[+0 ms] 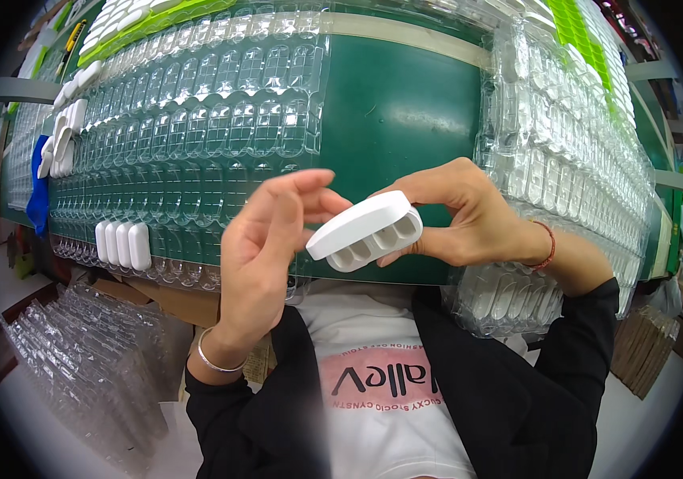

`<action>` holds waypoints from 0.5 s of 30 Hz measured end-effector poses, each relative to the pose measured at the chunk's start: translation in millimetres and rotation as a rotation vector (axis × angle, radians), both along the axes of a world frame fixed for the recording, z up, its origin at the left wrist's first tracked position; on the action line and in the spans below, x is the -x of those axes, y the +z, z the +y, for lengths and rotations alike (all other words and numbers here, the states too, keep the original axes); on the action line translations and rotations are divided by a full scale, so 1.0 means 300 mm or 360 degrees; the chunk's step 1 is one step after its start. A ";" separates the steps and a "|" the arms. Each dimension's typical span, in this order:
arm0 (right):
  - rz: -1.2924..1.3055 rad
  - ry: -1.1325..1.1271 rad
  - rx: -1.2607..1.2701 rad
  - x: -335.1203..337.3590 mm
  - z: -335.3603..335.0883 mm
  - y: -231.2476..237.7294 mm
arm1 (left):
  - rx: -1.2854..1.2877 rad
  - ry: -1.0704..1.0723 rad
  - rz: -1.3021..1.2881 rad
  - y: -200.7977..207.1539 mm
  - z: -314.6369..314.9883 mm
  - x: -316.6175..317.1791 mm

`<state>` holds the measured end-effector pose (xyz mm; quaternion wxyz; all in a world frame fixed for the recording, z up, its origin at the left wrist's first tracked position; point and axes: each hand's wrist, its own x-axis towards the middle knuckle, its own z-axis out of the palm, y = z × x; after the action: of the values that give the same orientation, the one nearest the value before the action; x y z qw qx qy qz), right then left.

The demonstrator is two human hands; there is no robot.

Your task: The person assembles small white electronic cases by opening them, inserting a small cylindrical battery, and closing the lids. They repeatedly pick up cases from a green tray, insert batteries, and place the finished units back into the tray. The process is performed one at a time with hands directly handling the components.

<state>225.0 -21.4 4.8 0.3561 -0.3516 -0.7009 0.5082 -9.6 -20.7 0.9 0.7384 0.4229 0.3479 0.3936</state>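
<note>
My right hand point(469, 215) grips the right end of a white pill box point(361, 227), thumb below and fingers above. The box is tilted, its rounded lid partly raised, and a row of small compartments shows along the side toward me. My left hand point(266, 239) is beside the box's left end, fingers spread and bent, holding nothing. Some of its fingertips pass behind the box, so I cannot tell whether they touch it. Several closed white boxes point(123, 245) stand in a row in the clear plastic tray point(198, 188) on the left.
Under my hands is a green table mat point(397, 104). Stacked clear trays point(553, 160) rise on the right, close to my right forearm. More white pieces point(64, 144) and a blue strip point(39, 188) lie at the far left. Packed clear trays point(90, 375) stand below the table, lower left.
</note>
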 end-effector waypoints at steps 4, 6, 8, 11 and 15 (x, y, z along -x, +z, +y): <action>-0.0048 -0.0011 0.0022 -0.004 0.004 0.017 | 0.0019 -0.0104 -0.0140 0.005 -0.043 0.007; -0.0024 -0.0008 0.0006 -0.002 0.007 0.011 | 0.0095 -0.0149 -0.0118 0.008 -0.051 0.012; 0.0036 -0.0013 -0.0040 0.000 0.006 -0.006 | 0.0069 -0.0175 -0.0122 -0.006 -0.046 0.016; -0.0005 -0.0026 -0.0008 -0.006 0.000 -0.013 | 0.0053 -0.0134 -0.0118 -0.003 -0.050 0.010; 0.0005 -0.0028 -0.0040 -0.004 0.001 -0.015 | 0.0032 -0.0184 -0.0153 -0.014 -0.047 0.021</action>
<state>226.3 -21.0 0.3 0.3661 -0.3524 -0.7035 0.4969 -16.0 -34.8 -3.3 0.7800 0.4155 0.2911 0.3665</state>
